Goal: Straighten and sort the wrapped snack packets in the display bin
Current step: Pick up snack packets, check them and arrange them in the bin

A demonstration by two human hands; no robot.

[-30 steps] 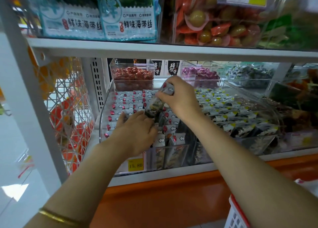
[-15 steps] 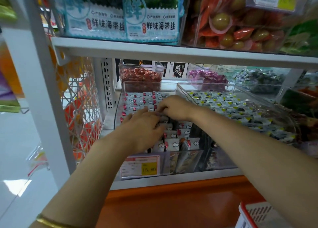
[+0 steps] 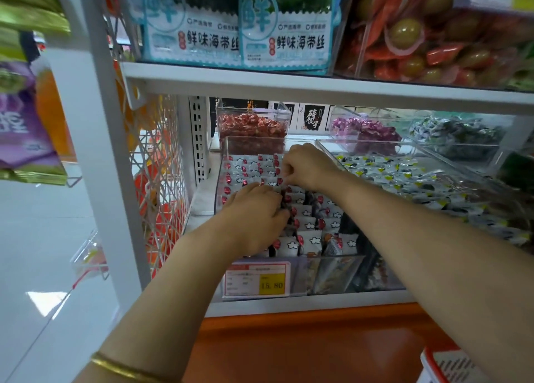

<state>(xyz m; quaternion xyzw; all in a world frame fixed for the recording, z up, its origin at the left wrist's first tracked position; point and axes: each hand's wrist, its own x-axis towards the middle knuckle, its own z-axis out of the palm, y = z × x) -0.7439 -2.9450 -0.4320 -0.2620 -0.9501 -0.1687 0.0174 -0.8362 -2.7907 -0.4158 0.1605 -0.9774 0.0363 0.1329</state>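
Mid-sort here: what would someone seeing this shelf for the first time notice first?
At centre, two hands work in the clear plastic display bin: the left hand rests on the white-and-red wrapped snack packets, and the right hand curls its fingers on packets farther back. Above, blue-and-white seaweed bags stand on the upper shelf. A red-framed price label with a yellow patch fronts the bin.

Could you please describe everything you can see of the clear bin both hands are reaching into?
The clear bin is a plastic box on the lower white shelf, its front wall carrying a price label marked 15.80. Rows of white packets with red marks stand in it. The left hand rests on the packets; the right hand pinches some farther back.
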